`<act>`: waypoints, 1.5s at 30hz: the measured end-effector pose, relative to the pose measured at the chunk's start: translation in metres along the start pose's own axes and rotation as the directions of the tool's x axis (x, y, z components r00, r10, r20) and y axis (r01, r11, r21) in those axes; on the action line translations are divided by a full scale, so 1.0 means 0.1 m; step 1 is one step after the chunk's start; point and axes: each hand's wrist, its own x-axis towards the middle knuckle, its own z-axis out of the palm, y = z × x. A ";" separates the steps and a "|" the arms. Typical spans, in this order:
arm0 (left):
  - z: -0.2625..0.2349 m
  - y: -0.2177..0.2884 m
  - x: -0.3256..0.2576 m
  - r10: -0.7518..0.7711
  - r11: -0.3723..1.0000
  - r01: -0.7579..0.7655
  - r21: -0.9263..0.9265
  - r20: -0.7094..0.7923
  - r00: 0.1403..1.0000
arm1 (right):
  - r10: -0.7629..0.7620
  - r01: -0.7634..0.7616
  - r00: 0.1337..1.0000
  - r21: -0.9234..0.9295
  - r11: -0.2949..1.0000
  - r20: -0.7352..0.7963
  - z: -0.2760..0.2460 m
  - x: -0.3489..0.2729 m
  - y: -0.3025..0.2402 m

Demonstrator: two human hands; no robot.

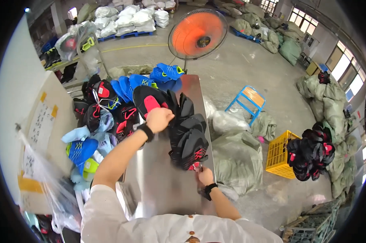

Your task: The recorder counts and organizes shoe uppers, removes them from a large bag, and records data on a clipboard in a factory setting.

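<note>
1. The left hand [159, 118] was up over the far half of the steel bench [158, 182], forearm stretched long from the near-left corner, wrist bent, a black band round it. Fingers were curled together into a fist, knuckles up; it pressed on the heel of a black shoe with a pink sole patch [147, 101]. Whether the fingers actually pinched that shoe, I could not tell.

2. The right hand [204, 176] sat low at the bench's right edge, elbow tucked in, also wearing a black wrist strap. Its fingers were closed on the near end of the stack of black shoes [187, 135], right where the red trim showed.

3. That stack ran along the right edge of the bench from mid-length toward the far end: dark, matte, ribbed soles overlapping like roof tiles, red lacing at the near one.

4. The bench top was bare brushed metal, shiny, with soft reflections.

5. At the far-left corner and along the left edge lay a heap of blue shoes [150, 79] with yellow-green accents, smooth and bright, plus more black-and-red ones [110, 109].

6. Beyond the far edge stood an orange-bladed fan [198, 34] in a round wire cage. Off the right edge, crumpled grey-green sacks [235, 154] slumped on the concrete, a yellow slatted crate [279, 156] beside them.
</note>
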 end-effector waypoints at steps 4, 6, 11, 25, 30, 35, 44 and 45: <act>0.02 0.90 -0.77 0.075 0.929 -0.125 -0.347 -0.155 0.985 | 0.138 -0.175 0.981 0.933 0.314 0.138 -0.22 -0.11 0.51; 0.17 1.40 -1.32 -0.038 0.910 -0.055 -0.410 -0.215 0.976 | 0.144 -0.207 0.974 0.945 0.253 0.175 -0.49 -0.22 0.87; 0.95 2.39 -3.07 -0.611 0.670 0.490 -0.558 -0.039 0.791 | 0.027 -0.298 0.952 0.902 0.313 0.305 -1.04 -0.47 1.49; 0.78 5.43 -4.85 -0.947 0.310 -0.033 -0.950 -0.312 0.075 | -0.747 0.190 0.641 0.906 0.379 0.178 -2.30 -0.81 -0.12; 1.04 7.19 -5.65 -0.810 0.501 -0.042 -0.864 -0.451 -0.375 | -0.963 -0.010 0.109 0.969 0.246 0.245 -2.48 -2.71 -0.97; 1.48 9.51 -6.33 -0.290 0.601 0.325 -0.731 -0.578 -0.763 | -0.888 -0.274 -0.237 0.850 0.450 0.393 -3.00 -5.07 -0.35; 3.33 11.46 -6.76 0.419 0.682 0.386 -0.622 -0.100 -0.902 | -0.215 -0.199 -0.977 0.430 0.881 -0.011 -3.77 -8.43 1.43; 3.51 11.58 -6.86 0.398 0.723 0.358 -0.591 -0.068 -0.915 | -0.175 -0.166 -0.984 0.400 0.901 -0.014 -3.82 -8.67 1.61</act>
